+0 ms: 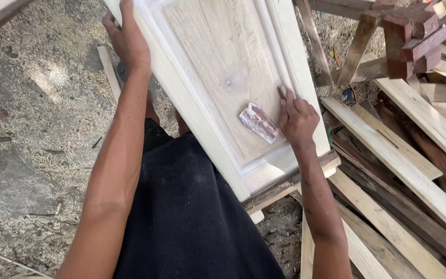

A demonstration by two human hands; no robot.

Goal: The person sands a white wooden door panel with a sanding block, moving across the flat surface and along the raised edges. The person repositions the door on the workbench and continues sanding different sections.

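fingers [284, 98] pressing reddish sandpaper [258, 122] | pale raised-panel door [223, 62], dusty

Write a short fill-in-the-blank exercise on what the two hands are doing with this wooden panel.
1. The left hand grips the ____ edge of the wooden panel.
2. The right hand presses a folded piece of ____ against the panel.
3. Loose wooden ____ lie piled to the person's right.

Missing words: left; sandpaper; planks

No packages, labels, signs or screens visible anywhere in view.
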